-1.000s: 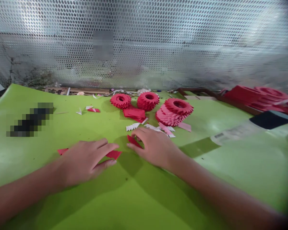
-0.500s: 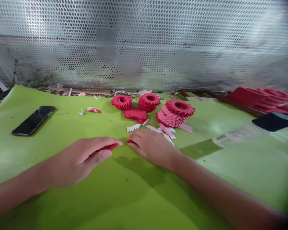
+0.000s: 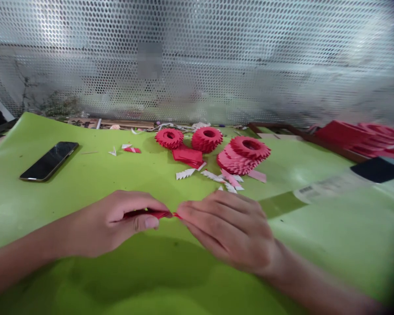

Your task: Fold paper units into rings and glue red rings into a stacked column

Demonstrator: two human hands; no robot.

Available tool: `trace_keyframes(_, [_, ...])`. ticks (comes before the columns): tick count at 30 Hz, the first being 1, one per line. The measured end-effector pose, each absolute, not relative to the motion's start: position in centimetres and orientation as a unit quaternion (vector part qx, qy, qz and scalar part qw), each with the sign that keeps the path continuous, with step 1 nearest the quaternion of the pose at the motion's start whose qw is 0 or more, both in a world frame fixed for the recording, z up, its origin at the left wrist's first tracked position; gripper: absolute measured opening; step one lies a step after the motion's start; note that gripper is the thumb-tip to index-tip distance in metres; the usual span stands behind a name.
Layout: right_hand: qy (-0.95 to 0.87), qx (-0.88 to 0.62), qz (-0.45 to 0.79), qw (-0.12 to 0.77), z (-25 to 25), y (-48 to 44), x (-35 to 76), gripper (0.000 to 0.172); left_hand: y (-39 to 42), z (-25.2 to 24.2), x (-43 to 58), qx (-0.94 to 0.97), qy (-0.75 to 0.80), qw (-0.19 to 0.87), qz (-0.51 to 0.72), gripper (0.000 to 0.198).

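My left hand (image 3: 118, 223) pinches a small folded red paper piece (image 3: 151, 214) between thumb and fingers, just above the green mat (image 3: 68, 197). My right hand (image 3: 230, 229) meets it from the other side, its fingertips closed on the piece's thin tip. Beyond the hands lie several red folded-paper rings (image 3: 206, 139), a flat pile of red paper (image 3: 187, 156), and white folded paper pieces (image 3: 185, 173). The rest of the red piece is hidden inside my fingers.
A black smartphone (image 3: 49, 161) lies on the mat at the left. A low wall of red paper pieces (image 3: 348, 139) and a barcoded plastic packet (image 3: 325, 192) sit at the right. A perforated metal sheet (image 3: 197, 65) stands behind everything.
Both hands have lifted off the mat and come together on one red piece. The red pieces under them a second ago are gone from the mat. The view has shifted slightly.
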State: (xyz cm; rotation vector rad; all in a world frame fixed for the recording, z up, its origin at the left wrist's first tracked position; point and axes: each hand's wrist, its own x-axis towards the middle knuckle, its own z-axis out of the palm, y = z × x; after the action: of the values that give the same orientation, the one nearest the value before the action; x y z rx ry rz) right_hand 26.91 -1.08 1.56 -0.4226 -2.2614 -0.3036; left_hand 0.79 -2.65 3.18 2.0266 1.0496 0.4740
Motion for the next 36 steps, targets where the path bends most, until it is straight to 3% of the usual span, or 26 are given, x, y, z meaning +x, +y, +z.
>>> trace_keyframes(16, [-0.898,-0.164,-0.121,0.391,1.0,-1.2,26.6,0.015,-2.8,3.4,1.1,0.82,0.406,0.368,0.167,0.028])
trace_keyframes(36, [-0.902,-0.102,-0.235,0.348,1.7,-1.0,27.0,0.008,-3.3,2.2,1.0,0.827,0.435,0.303,0.189,0.034])
